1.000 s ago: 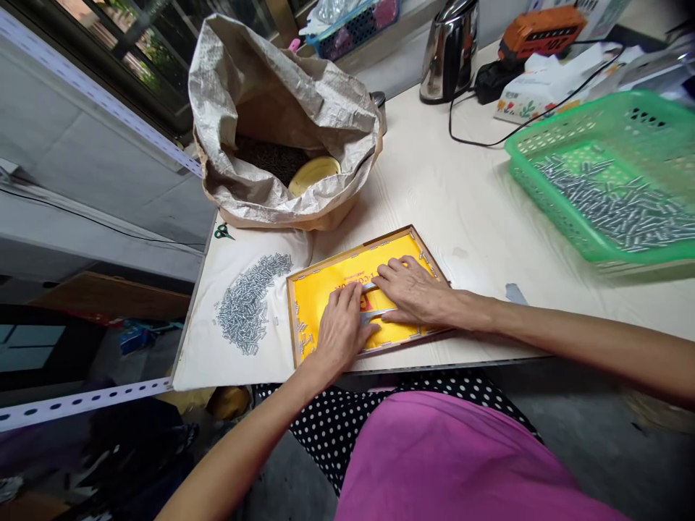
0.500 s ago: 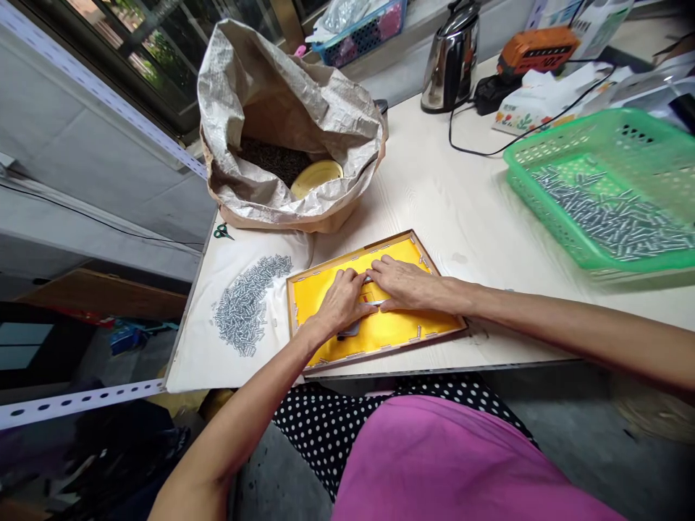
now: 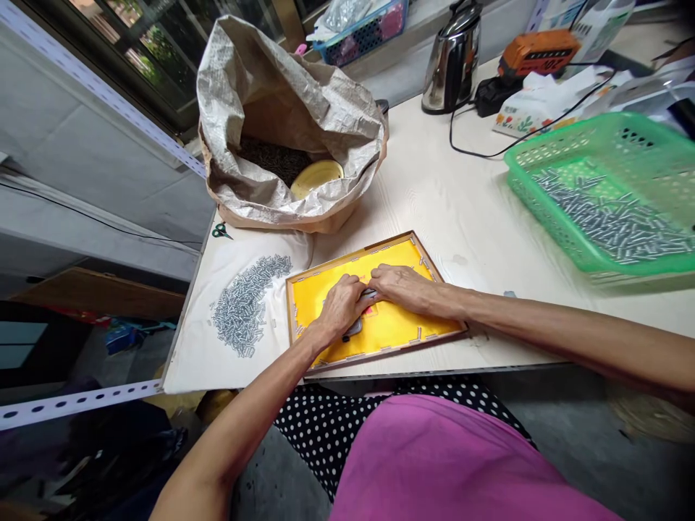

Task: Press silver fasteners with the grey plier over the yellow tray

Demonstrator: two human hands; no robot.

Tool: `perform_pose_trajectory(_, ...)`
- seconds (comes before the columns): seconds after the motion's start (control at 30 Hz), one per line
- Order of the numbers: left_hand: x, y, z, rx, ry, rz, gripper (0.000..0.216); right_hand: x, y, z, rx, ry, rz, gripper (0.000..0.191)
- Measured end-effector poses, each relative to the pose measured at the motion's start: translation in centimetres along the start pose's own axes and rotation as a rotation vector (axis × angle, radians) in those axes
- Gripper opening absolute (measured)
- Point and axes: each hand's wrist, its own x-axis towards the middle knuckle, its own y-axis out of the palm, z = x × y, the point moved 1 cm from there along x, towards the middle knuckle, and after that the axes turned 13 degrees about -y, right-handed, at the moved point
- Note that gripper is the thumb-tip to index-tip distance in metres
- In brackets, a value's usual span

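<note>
A shallow tray (image 3: 396, 334) with a yellow floor and a brown rim lies at the front of the table. Short silvery metal pieces lie along its inner edges; they could be springs or screws. Over the tray's middle, my left hand (image 3: 342, 304) and my right hand (image 3: 405, 288) meet, fingers bent and closed. A small greyish item (image 3: 370, 293) shows between the fingertips, mostly covered by them. Under my left hand, a grey flat object (image 3: 354, 327) is partly visible on the yellow floor.
A pile of short metal pieces (image 3: 244, 307) lies on white cloth to the left, with green-handled scissors (image 3: 221, 231) behind. A large open sack (image 3: 293, 210) holds dark pieces and a yellow dish (image 3: 318, 177). A green basket (image 3: 575, 250) and a kettle (image 3: 450, 65) stand right.
My hands have drawn closer together over the tray, and the fingertips now nearly meet. The pale strip seen between the thumbs earlier no longer shows there.
</note>
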Motion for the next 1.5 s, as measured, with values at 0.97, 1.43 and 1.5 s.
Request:
perform_pose_trajectory(0.97, -7.4, 0.7, 5.2, -0.180, -0.610, -0.245, 0.017, -1.3, -0.9, -3.3, -0.197, -0.029, -0.184, 0.030)
perform_pose_trajectory(1.43, -8.2, 0.9, 3.9, 0.100, -0.502, -0.110, 0.015, -5.3, -1.0, -5.9, -0.001, -0.087, -0.347, 0.047)
perform_pose_trajectory(1.5, -9.1, -0.3, 5.4, 0.240, -0.600, -0.187, 0.023, -4.8, -0.5, -5.7, 0.017, -0.097, -0.350, 0.047)
